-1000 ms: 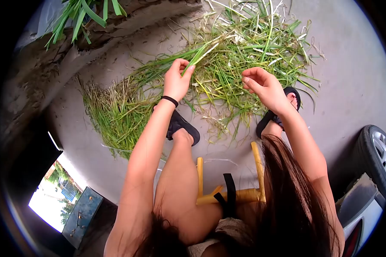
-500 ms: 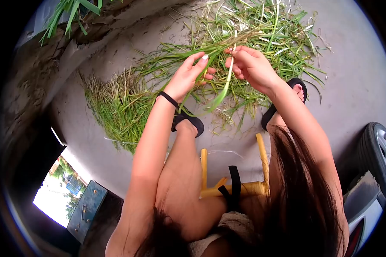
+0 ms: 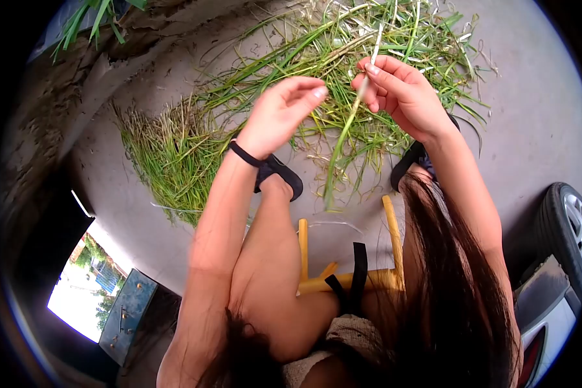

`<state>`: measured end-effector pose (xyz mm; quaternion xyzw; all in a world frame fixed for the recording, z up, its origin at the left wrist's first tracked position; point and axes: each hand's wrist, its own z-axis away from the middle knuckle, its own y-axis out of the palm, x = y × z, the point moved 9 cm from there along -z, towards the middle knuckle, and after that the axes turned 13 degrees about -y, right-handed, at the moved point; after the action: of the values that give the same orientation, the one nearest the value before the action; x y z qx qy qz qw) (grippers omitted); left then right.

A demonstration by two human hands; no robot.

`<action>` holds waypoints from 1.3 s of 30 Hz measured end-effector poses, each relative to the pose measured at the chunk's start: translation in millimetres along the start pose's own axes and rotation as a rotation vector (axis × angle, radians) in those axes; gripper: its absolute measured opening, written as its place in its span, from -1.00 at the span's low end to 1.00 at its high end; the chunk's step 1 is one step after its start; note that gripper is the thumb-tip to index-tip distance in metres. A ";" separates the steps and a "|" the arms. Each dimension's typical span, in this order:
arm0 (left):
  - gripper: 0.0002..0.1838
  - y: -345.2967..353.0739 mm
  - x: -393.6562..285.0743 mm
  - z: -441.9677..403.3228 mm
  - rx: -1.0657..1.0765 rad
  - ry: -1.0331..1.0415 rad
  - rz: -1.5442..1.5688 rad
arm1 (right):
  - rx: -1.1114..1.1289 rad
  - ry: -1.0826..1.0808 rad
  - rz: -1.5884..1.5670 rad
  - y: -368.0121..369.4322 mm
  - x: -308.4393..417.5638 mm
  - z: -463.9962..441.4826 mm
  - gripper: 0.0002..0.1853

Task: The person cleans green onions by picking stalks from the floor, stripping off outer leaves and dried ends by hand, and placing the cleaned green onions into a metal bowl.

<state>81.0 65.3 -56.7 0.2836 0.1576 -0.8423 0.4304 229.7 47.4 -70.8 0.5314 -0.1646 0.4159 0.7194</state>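
My right hand (image 3: 398, 94) pinches a long green stalk (image 3: 348, 123) that looks like a scallion, between thumb and fingers. Its pale white end points up and away past the fingertips, and its green leaf end hangs down toward the stool. Left of it is my left hand (image 3: 283, 111), raised with its fingers curved and apart from the stalk. I see nothing between its thumb and fingers. Below and beyond both hands spreads a loose heap of green and whitish leaves (image 3: 427, 61) on the floor.
A neater bundle of green stalks (image 3: 168, 152) with brownish ends lies at the left. Between my legs stands a yellow stool (image 3: 317, 284) with black straps. A wheel (image 3: 570, 229) is at the right, and a blue-grey box (image 3: 128, 317) stands lower left.
My left hand has moved away from the stalk, and the leaves it held are out of it. The right hand has shifted slightly right, its stalk now hanging lower.
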 end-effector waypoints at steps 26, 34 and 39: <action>-0.68 59.5 3.0 21.5 0.398 -0.154 0.577 | -0.300 -0.316 0.688 -52.6 63.8 14.1 -0.73; -0.74 66.8 7.8 20.3 0.487 -0.186 0.704 | -0.713 -0.559 0.787 -139.1 106.8 32.0 -0.64; -0.77 70.9 5.3 10.0 0.427 -0.168 0.707 | -0.596 -0.454 1.099 -100.8 71.3 36.7 -0.37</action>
<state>132.9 15.7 -53.5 0.3332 -0.1634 -0.6767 0.6359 357.9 35.5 -71.7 0.2229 -0.6670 0.5366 0.4663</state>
